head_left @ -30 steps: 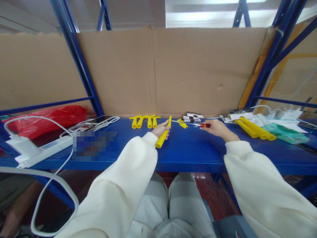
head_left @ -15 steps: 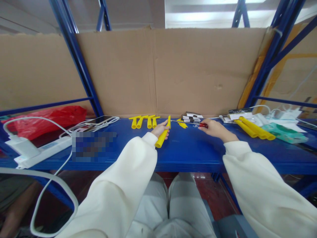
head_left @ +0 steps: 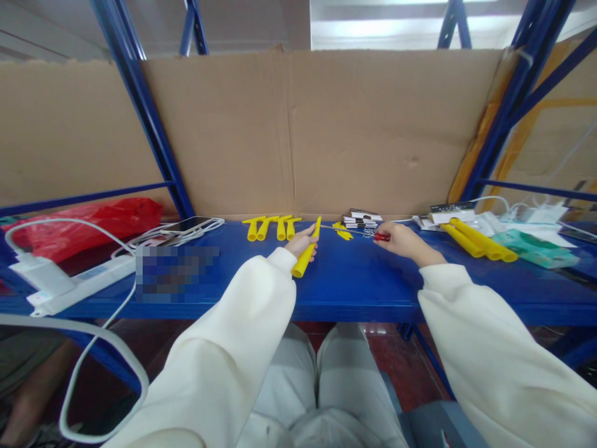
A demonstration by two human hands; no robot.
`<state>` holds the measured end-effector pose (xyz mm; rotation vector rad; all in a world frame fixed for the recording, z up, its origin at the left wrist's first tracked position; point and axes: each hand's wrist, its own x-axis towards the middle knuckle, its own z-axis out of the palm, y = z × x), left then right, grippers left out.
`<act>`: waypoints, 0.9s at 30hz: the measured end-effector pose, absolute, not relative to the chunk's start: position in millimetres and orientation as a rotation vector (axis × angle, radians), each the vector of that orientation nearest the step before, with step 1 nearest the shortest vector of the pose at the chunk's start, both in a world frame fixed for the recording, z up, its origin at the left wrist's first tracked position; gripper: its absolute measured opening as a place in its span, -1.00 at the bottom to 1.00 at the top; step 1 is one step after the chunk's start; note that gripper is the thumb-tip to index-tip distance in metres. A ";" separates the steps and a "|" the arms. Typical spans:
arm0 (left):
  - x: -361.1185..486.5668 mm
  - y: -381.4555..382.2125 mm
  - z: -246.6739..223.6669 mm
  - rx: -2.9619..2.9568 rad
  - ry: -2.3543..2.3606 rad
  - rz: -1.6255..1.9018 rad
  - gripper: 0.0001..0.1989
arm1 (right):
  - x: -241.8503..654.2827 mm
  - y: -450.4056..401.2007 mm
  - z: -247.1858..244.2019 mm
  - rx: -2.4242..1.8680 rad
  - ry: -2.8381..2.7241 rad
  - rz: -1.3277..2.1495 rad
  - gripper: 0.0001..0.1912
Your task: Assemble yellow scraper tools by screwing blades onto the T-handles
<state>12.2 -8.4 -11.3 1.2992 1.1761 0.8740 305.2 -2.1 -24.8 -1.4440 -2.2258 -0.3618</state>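
My left hand [head_left: 303,241] is wrapped round a yellow plastic handle [head_left: 303,261], a tube whose wide end points toward me, with a flat piece across its far end. In my right hand [head_left: 400,241] is a screwdriver [head_left: 382,237] with a red grip. Its thin shaft points left, and the tip is at the far end of the yellow handle; whether it touches a screw is too small to tell. Between the hands, beyond the shaft, lie small yellow pieces [head_left: 343,231] and scattered screws [head_left: 368,233]. Several yellow T-shaped tools [head_left: 272,228] stand in a row at the back left.
A stack of black-and-white packets [head_left: 362,219] lies by the cardboard wall [head_left: 373,137]. Yellow tubes [head_left: 480,241] and a green pack [head_left: 536,249] are on the right. A power strip [head_left: 84,286], cables and a red bag [head_left: 93,227] occupy the left of the blue table [head_left: 354,280].
Both hands keep their hold and stay almost in place. The screwdriver shaft looks slightly shifted, with its tip still at the yellow handle's far end.
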 end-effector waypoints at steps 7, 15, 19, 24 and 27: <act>12.8 -9.2 -11.7 1.296 1.167 0.870 -0.31 | 298.0 -10.9 -22.6 -1.645 -2.209 -0.403 -0.82; 11.6 -3.6 -13.8 1.274 1.141 0.886 -0.29 | 302.3 -3.6 -24.4 -1.476 -2.243 -0.332 -0.81; 11.7 -3.6 -14.1 1.274 1.142 0.888 -0.29 | 304.2 -1.0 -24.0 -1.433 -2.204 -0.335 -0.87; 12.5 -5.0 -13.9 1.281 1.142 0.878 -0.30 | 299.9 -6.6 -22.2 -1.609 -2.143 -0.387 -0.91; 12.3 -3.9 -14.6 1.281 1.138 0.879 -0.30 | 297.8 -9.4 -21.8 -1.673 -2.171 -0.386 -0.87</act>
